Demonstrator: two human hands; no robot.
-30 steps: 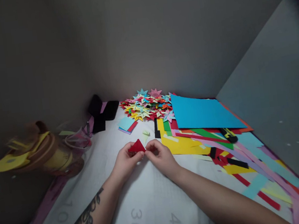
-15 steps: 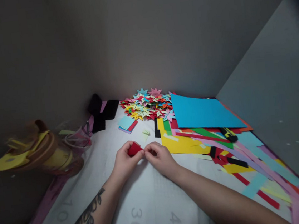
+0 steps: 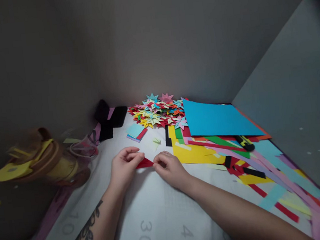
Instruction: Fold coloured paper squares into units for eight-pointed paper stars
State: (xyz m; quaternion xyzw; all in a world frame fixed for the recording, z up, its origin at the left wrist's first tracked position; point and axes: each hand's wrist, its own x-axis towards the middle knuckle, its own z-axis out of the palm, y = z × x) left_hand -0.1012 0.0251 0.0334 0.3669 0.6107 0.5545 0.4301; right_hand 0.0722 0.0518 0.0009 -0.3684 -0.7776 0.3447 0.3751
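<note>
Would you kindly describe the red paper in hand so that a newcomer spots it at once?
Find the paper-star pile at the back. Nearer the camera, the left hand and right hand almost meet. The red paper bridges their gap, held, unlike the red strips lying at right.

Back wall (image 3: 139,41): dark grey, behind the far edge of the surface (image 3: 146,198)
Side wall (image 3: 294,85): paler grey, white-specked, along the right edge
Numbers (image 3: 145,234): grey, printed toward the near edge
Light: dim
</note>
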